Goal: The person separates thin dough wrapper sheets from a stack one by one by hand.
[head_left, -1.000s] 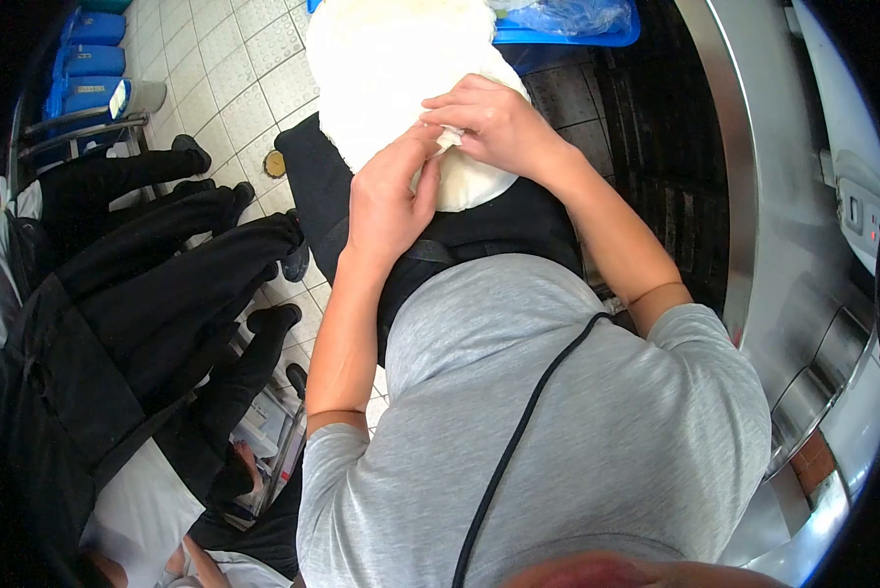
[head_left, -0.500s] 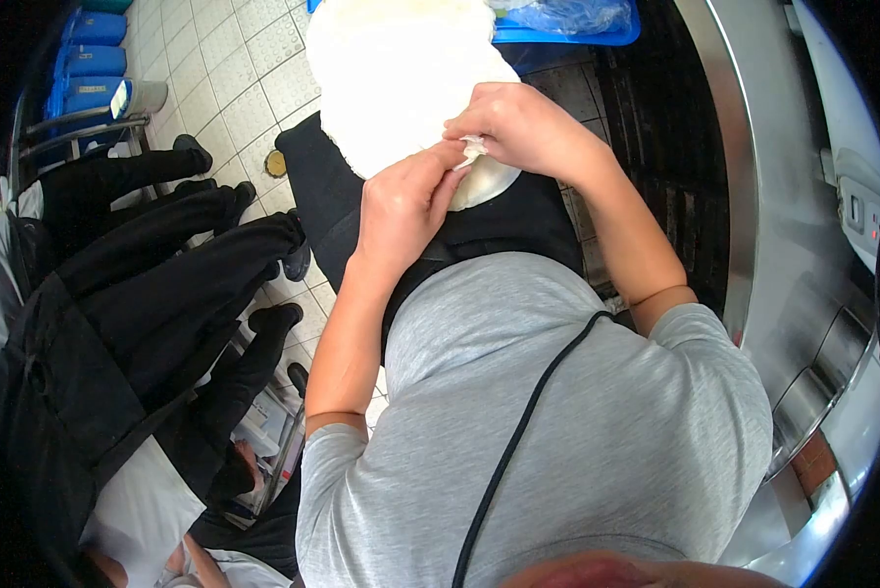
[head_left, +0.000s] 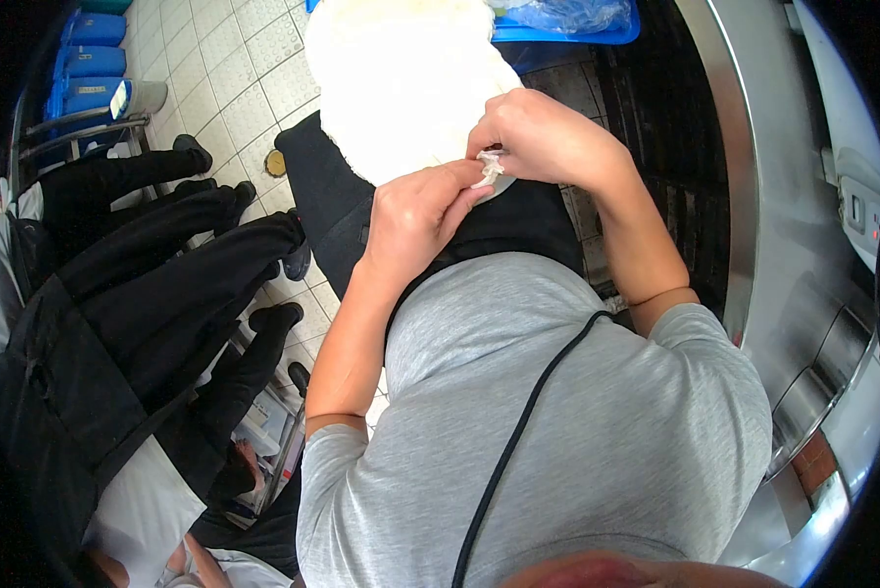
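Note:
A large, pale white, soft-looking slab with an uneven edge lies in front of me, over my dark-clad lap. It is overexposed, so its kind cannot be made out. At its near end my left hand is closed, thumb and fingertips pinching a small crumpled whitish piece. From the other side, my right hand has its curled fingers on that same piece. The two sets of fingertips almost meet. Most of the slab's near tip is hidden behind the hands.
A blue tray with clear plastic film stands beyond the slab. Co-workers' dark-trousered legs are at the left, near blue bins. Along the right runs a steel counter. A small round object lies on the tiled floor.
Both hands have shifted slightly to the right and nearer to my body, still pinching the whitish piece. The slab's rounded near tip is now mostly covered.

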### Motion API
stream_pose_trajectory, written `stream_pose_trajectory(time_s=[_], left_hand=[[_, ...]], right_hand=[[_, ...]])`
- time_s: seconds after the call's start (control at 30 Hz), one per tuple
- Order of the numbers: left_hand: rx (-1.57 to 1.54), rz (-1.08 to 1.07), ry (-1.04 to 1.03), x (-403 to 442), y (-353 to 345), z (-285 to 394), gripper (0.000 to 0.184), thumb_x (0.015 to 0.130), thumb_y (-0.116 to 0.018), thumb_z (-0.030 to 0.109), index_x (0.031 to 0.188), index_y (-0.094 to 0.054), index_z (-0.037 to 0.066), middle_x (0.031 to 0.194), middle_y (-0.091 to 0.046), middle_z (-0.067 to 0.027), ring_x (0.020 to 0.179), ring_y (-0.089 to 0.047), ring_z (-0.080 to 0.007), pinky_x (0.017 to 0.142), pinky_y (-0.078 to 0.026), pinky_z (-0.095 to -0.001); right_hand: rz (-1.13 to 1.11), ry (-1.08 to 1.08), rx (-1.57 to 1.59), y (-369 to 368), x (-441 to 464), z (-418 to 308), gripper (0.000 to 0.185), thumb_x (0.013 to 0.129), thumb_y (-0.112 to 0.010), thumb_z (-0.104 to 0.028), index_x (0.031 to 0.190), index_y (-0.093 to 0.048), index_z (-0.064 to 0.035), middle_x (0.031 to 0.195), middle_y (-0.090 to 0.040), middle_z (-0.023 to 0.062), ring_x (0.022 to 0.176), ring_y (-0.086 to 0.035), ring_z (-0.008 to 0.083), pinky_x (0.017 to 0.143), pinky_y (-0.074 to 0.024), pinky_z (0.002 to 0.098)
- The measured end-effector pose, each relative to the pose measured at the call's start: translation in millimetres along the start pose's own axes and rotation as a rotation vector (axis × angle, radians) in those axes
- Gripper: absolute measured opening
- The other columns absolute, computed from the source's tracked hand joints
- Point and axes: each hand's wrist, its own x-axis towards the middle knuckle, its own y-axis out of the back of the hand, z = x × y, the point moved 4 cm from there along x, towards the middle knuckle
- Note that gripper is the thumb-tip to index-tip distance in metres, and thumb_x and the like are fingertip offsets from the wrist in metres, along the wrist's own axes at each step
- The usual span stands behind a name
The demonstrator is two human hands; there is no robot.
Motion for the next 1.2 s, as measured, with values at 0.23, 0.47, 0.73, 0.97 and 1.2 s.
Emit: stream_pose_trajectory(time_s=[0.23,0.47,0.73,0.97,1.2], left_hand=[[-0.072,-0.017,0.019,1.0,3.4,7.9,0.019,0.091,-0.090,0.011,0.108,-0.083,0.006,0.103,-0.085,-0.0107,0.086,-0.083,-0.0248,0.075,-0.066,-0.0345],[-0.129,-0.048,0.021,0.8,0.3,13.0,0.023,0.091,-0.090,0.010,0.112,-0.084,0.006,0.103,-0.085,-0.0111,0.087,-0.083,-0.0238,0.078,-0.065,-0.0331],[0.312,0.265,0.362,-2.4,18.9,-65.6,0.065,0.094,-0.088,0.027,0.140,-0.060,-0.010,0.128,-0.068,-0.0290,0.119,-0.068,-0.0425,0.107,-0.054,-0.0468],[-0.050,0.224,0.775,-12.3,35.9,-131.7,0.061,0.095,-0.089,0.028,0.134,-0.063,-0.011,0.117,-0.079,-0.0232,0.103,-0.077,-0.0272,0.093,-0.061,-0.0399],[-0.058,0.391,0.534,52.0,79.9,-104.7,0.037,0.097,-0.087,0.016,0.125,-0.074,-0.005,0.107,-0.082,-0.0136,0.094,-0.076,-0.0191,0.089,-0.060,-0.0349]], right_hand=[[-0.086,-0.033,0.052,8.8,-5.2,-5.8,0.028,0.075,-0.077,0.006,0.100,-0.086,-0.0019,0.093,-0.080,0.0207,0.088,-0.077,0.0373,0.083,-0.0620,0.0445],[-0.135,0.005,0.076,7.9,-12.9,-0.8,0.028,0.075,-0.078,0.005,0.101,-0.085,-0.0020,0.093,-0.080,0.0197,0.089,-0.078,0.0366,0.082,-0.0616,0.0439],[-0.038,0.068,0.198,5.4,-13.5,18.2,0.033,0.075,-0.080,0.006,0.107,-0.083,-0.0023,0.107,-0.082,0.0149,0.104,-0.078,0.0324,0.093,-0.0616,0.0428],[-0.010,0.057,0.317,13.4,-15.8,11.3,0.034,0.078,-0.083,0.002,0.112,-0.084,0.0007,0.105,-0.084,0.0157,0.095,-0.081,0.0294,0.087,-0.0640,0.0371],[0.255,0.172,0.384,23.1,-6.0,6.9,0.023,0.087,-0.087,-0.008,0.109,-0.085,-0.0017,0.091,-0.082,0.0136,0.081,-0.080,0.0194,0.073,-0.0588,0.0311]])
